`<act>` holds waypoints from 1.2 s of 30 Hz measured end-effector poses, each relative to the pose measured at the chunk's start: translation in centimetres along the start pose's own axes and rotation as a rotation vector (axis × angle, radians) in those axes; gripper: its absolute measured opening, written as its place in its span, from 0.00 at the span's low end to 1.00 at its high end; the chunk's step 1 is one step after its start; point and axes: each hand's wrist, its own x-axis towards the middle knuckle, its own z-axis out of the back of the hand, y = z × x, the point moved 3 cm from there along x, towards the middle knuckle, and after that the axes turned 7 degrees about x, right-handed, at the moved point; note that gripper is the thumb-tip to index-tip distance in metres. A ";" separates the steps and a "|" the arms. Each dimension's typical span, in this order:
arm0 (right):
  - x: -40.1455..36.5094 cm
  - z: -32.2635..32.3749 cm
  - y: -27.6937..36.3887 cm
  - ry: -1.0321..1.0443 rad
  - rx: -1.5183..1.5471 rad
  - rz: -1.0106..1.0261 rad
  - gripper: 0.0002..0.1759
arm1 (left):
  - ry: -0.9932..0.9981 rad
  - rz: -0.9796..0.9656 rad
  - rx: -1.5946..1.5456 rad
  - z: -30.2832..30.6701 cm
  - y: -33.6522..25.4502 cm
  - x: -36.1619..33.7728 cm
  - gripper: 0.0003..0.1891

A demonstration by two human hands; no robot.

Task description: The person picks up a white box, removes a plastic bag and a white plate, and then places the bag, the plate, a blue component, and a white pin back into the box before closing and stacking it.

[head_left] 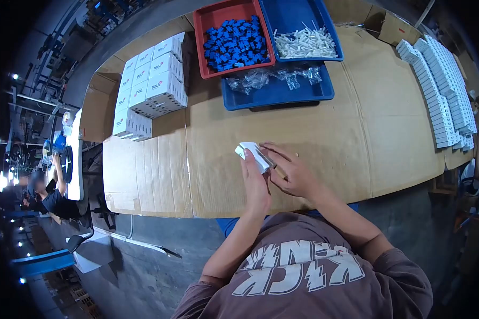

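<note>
Head-camera view of a packing bench. At the far left, well apart from the bench, a co-worker [50, 196] sits at another station. On the left of the cardboard-covered table [356, 133] stands a stack of printed white boxes [149, 85]. Beside it at the far edge sits a red tray [199, 32] of small blue plastic parts [237, 45]. Next comes a blue tray [303, 13] of thin white parts [306, 45], and just in front a second blue tray [282, 93] holding clear plastic bags [274, 78]. At centre, near the table's front edge, the small white carton [252, 154] is held tilted just above the cardboard. The left hand [256, 186] is closed about its lower side, gripping it. The right hand [292, 173] lies with its fingers extended and spread, tips touching the carton's upper face and right edge. Whether they catch a flap cannot be told. The step in hand appears to be the forming or closing of this carton. The next move would seem to call for a steady hold from the left hand while the right fingertips work one edge, without crushing the thin walls. At the far right lie long rows of flat white boxes [442, 90].
</note>
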 end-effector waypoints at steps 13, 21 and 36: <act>-0.6 -1.3 0.0 -0.129 -0.140 0.191 0.23 | -0.049 -0.032 0.079 -1.3 0.2 -1.2 0.29; -0.9 -1.1 0.3 -0.139 -0.140 0.186 0.22 | -0.085 -0.049 0.018 -1.6 0.5 -1.6 0.30; 0.2 1.2 0.7 -0.007 0.973 -0.720 0.26 | 0.373 -0.791 0.756 0.9 -2.6 -0.7 0.45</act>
